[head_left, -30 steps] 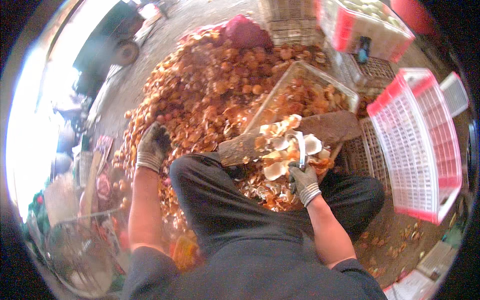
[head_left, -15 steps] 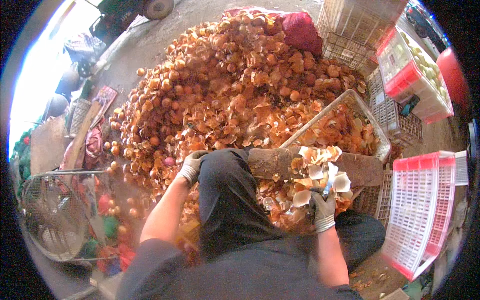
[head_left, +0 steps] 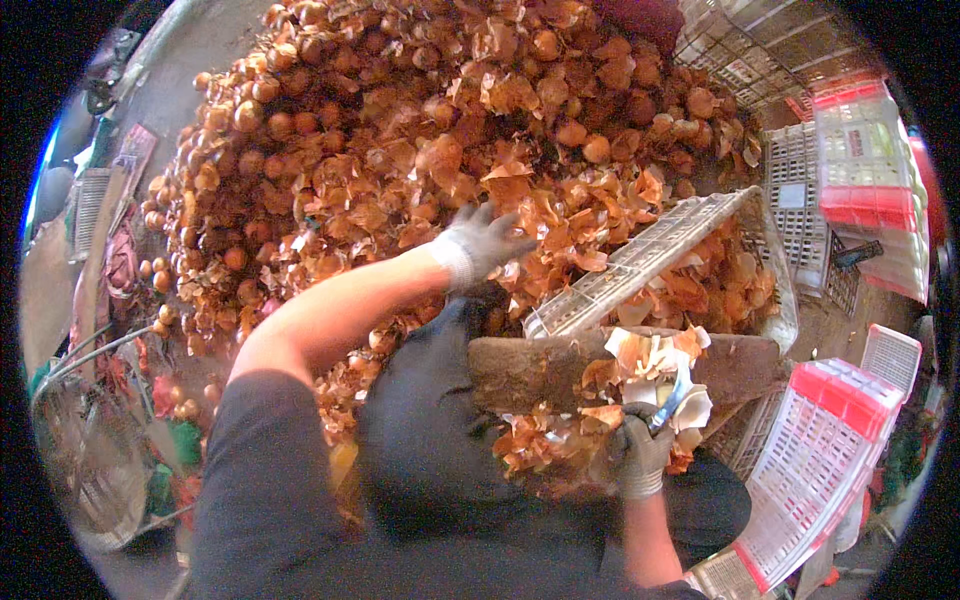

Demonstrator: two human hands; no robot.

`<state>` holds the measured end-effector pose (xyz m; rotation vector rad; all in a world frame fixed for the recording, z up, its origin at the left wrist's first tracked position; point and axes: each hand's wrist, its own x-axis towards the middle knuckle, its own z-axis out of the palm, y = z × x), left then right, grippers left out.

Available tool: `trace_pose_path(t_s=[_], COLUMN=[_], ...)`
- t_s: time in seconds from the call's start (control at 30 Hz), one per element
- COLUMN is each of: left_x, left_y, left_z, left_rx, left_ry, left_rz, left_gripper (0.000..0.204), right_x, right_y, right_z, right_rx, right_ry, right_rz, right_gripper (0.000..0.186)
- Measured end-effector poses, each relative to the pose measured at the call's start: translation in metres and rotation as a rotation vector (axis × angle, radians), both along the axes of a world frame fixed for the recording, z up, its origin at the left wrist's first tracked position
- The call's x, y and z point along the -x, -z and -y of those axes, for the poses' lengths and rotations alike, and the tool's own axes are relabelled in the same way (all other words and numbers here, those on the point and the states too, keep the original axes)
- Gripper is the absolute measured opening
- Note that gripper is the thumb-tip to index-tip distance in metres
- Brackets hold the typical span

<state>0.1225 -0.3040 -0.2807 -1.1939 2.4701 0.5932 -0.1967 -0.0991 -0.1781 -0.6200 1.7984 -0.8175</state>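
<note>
My left hand [head_left: 483,243], in a pale work glove, reaches over the big pile of brown onions [head_left: 280,125] and loose onion skins [head_left: 440,160]. Its fingers are spread, and I see nothing held in them. In the lower right, my right hand [head_left: 642,450], gloved too, is closed around a small knife [head_left: 672,398]. A narrow bluish-white length of it sticks up from the fist; the grip is hidden in the glove. Beside the knife, pale and orange peelings [head_left: 640,350] heap over a thick wooden board [head_left: 535,375] in front of me.
A whitish plastic crate [head_left: 640,265] lies behind the board, with onion skins inside. Red-and-white crates [head_left: 815,430] stand at the right, and more crates [head_left: 795,185] beyond. At the lower left is a round wire-caged fan [head_left: 95,470]. My dark-trousered knee [head_left: 420,410] is beside the board.
My left hand has left my knee and moved forward and right over the onion pile, its fingers spreading. My right hand still grips the knife near the board. The whole view has shifted.
</note>
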Motion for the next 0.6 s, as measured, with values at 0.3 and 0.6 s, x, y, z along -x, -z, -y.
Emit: trace_pose_path(t_s=[0.3,0.6], left_x=[0.100,0.065], left_y=[0.160,0.189], left_z=[0.032,0.017], left_rx=[-0.021,-0.126], left_ry=[0.107,-0.237], left_rz=[-0.072,-0.351], left_gripper=[0.063,0.024], right_x=[-0.004,-0.010], right_y=[0.005,0.008], right_z=[0.003,0.006], right_rx=[-0.105,-0.001], right_ry=[0.070,-0.093], right_rz=[-0.096,-0.158], right_gripper=[0.005,0.014])
